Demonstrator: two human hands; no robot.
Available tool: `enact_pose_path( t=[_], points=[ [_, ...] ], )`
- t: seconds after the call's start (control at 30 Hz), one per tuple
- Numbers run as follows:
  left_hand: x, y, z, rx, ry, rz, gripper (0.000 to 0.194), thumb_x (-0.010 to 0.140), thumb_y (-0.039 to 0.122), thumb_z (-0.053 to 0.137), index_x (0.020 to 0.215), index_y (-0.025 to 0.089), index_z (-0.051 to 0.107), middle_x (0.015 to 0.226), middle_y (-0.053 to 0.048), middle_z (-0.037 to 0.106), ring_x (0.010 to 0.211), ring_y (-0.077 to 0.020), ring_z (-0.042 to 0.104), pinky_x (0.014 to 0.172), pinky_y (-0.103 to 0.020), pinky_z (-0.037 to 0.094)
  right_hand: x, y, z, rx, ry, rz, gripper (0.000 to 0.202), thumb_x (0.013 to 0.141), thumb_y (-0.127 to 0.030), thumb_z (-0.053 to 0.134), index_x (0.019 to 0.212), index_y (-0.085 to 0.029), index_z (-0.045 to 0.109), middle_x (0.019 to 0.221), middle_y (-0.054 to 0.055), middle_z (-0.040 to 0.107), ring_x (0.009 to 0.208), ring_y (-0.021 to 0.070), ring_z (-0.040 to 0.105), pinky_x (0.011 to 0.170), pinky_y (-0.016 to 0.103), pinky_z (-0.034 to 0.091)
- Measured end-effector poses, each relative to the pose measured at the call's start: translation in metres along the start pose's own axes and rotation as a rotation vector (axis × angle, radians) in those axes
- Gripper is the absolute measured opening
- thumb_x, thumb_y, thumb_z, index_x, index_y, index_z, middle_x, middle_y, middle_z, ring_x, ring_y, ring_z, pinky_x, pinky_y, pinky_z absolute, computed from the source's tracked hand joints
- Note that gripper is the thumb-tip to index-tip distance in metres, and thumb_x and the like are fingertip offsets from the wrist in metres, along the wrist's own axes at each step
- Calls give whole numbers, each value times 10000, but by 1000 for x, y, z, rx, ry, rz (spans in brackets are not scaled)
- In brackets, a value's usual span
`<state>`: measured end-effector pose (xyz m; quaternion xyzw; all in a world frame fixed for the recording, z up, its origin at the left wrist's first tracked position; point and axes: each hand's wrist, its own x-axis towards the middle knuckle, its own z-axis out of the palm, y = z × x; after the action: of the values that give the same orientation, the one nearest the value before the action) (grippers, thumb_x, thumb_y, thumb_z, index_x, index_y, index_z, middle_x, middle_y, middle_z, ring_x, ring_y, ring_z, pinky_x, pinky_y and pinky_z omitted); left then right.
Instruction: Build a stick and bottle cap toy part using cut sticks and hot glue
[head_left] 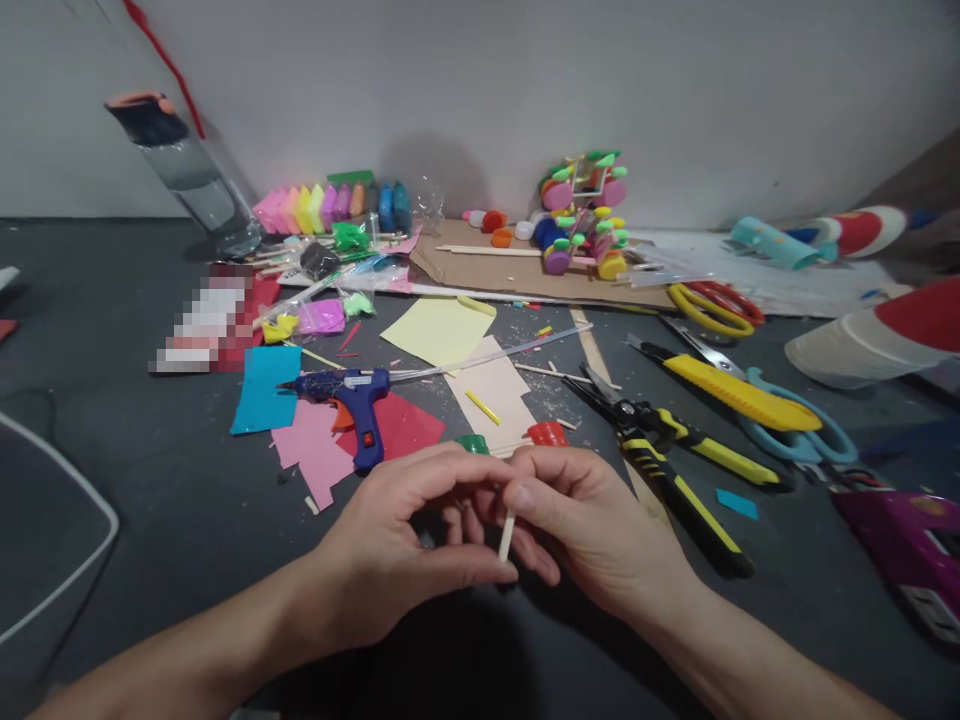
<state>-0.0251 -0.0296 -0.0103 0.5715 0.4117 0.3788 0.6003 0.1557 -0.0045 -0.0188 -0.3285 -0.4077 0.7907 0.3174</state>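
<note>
A short pale wooden stick [507, 537] stands nearly upright between my two hands. My left hand [427, 530] is curved round it, with the thumb at its lower end and the fingertips near its top. The thumb and index finger of my right hand [581, 520] pinch the stick's upper part. Just beyond my fingers lie a green cap [472, 443] and a red cap [548, 433], with thin sticks between them. The lower parts of both caps are hidden behind my hands.
A blue glue gun [364, 410] lies left on coloured paper. Pliers [675, 480], a yellow cutter [735, 390] and scissors are at the right. A bottle [195, 185], clay packs and small wheeled models [585, 220] stand by the wall, with a paper cup [862, 345] far right.
</note>
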Motion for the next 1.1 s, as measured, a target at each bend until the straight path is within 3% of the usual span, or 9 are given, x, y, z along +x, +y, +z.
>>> enact_pose_path(
  t=[0.17, 0.4, 0.5, 0.77, 1.1],
  points=[
    [1, -3, 1, 20, 40, 33, 303, 746, 155, 836, 1029, 239, 767, 823, 18, 645, 658, -81, 578, 610, -177, 489, -1, 3, 1, -9, -30, -25, 495, 826, -598, 741, 684, -143, 606, 520, -24, 562, 377, 41, 407, 374, 159, 277],
    [-1, -3, -1, -29, 57, 56, 312, 732, 140, 851, 1007, 227, 734, 832, 24, 641, 654, -71, 565, 573, -149, 474, -6, -1, -3, -3, -71, 26, 331, 811, -397, 816, 734, -148, 612, 613, -11, 610, 459, 48, 478, 434, 153, 349],
    [-1, -1, -6, 1, 23, 79, 386, 727, 140, 860, 1073, 233, 716, 886, 7, 662, 700, -86, 589, 600, -160, 495, -7, -5, -2, -17, -77, 52, 318, 823, -387, 805, 739, -151, 609, 573, -18, 595, 443, 50, 461, 427, 158, 329],
    [0, 0, -12, 173, -30, 251, 344, 774, 157, 831, 1083, 206, 688, 888, -2, 641, 708, -88, 588, 601, -165, 490, -9, -10, -3, -42, -96, 96, 344, 796, -414, 816, 712, -152, 609, 538, -25, 565, 431, 52, 440, 398, 160, 293],
    [-1, 3, -11, 539, 15, 473, 248, 835, 166, 749, 1057, 173, 638, 777, 11, 659, 649, -94, 559, 585, -188, 426, -9, -7, -6, -40, -108, 95, 321, 835, -394, 791, 739, -146, 610, 572, -21, 584, 454, 46, 455, 432, 159, 315]
  ],
)
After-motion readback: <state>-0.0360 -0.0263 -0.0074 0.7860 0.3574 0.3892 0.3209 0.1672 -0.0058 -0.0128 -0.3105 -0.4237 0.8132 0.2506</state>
